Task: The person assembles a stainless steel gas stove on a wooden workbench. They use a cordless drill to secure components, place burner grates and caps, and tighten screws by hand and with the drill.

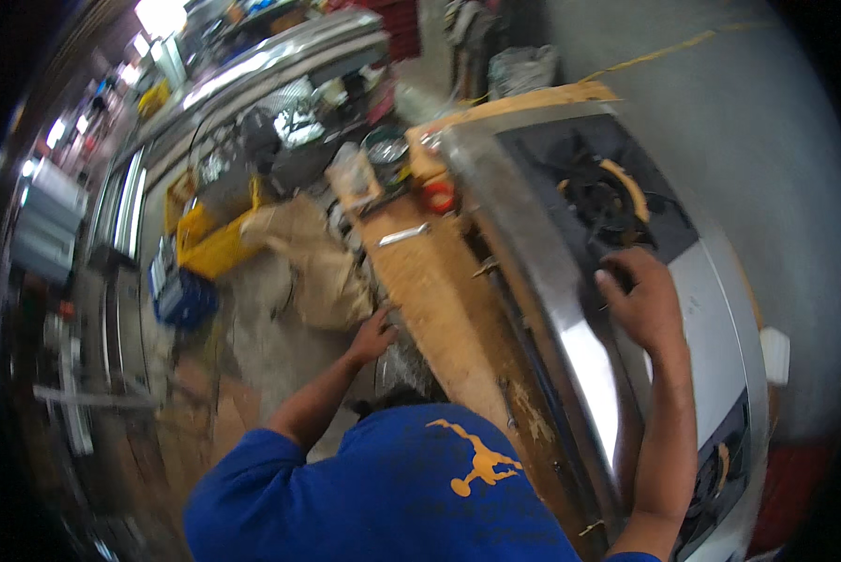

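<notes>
- Head view, looking down at a cluttered workshop: a stainless gas cooktop (570, 356) lies across a wooden workbench (439, 300), running from 12 o'clock down to 5 o'clock of the picture.
- Right hand (645, 304) is on the cooktop, fingers curled narrow and pressed at the edge of the dark burner well (598, 201), just at 6 o'clock of the burner; whether it pinches a small part, I cannot tell.
- Left hand (373, 337) is away at 9 o'clock of the right, fingers spread loosely, reaching down beside the bench edge toward something shiny and crumpled there; it looks to hold nothing.
- An orange curved piece (626, 183) sits in the burner well, so the burner area looks opened up and not yet put back together, as I judge it.
- A second burner (720, 468) shows at 5 o'clock, seemingly untouched.
- A metal tool (403, 234) lies loose on the bench at 10 o'clock of the right hand, well apart from both hands.
- Yellow crate (209, 239) and blue crate (181, 295) stand on the floor far out at 9 o'clock.
- My read: work on the upper burner is mid-way, with the lower one yet to come.
</notes>
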`<action>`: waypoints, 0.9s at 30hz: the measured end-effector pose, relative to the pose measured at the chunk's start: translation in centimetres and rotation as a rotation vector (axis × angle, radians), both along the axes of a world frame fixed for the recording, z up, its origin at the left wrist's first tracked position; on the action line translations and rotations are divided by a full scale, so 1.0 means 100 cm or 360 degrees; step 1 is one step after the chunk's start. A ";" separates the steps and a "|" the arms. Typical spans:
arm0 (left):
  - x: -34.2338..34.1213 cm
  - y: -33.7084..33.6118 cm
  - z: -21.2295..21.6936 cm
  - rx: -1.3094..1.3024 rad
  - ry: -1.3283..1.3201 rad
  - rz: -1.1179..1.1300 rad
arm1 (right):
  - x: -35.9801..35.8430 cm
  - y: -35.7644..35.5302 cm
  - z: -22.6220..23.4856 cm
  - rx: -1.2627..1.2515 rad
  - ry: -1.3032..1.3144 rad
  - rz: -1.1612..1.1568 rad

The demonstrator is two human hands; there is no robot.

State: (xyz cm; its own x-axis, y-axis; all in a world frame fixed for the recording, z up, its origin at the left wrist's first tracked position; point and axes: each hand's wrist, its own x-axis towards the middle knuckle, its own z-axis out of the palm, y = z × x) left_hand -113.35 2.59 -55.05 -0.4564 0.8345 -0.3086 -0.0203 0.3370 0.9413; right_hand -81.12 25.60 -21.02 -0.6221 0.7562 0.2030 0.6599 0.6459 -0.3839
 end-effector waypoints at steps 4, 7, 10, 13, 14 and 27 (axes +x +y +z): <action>0.014 -0.056 -0.024 -0.0256 0.0803 0.0010 | -0.037 -0.050 -0.018 -0.0067 -0.0226 0.0632; 0.007 -0.094 -0.056 -0.0446 0.0670 0.0176 | -0.042 -0.063 -0.021 0.0097 -0.0278 0.0758; -0.008 -0.154 -0.106 -0.0883 0.0484 0.0104 | -0.043 -0.062 -0.024 0.0171 -0.0229 0.0730; -0.009 -0.214 -0.149 -0.1224 0.0318 0.0123 | -0.039 -0.064 -0.029 0.0197 -0.0187 0.0736; -0.006 -0.231 -0.159 -0.1313 0.0179 0.0198 | -0.037 -0.066 -0.030 0.0204 -0.0170 0.0748; 0.017 -0.196 -0.126 -0.1052 0.0206 0.0026 | -0.025 -0.071 -0.031 0.0177 -0.0103 0.0772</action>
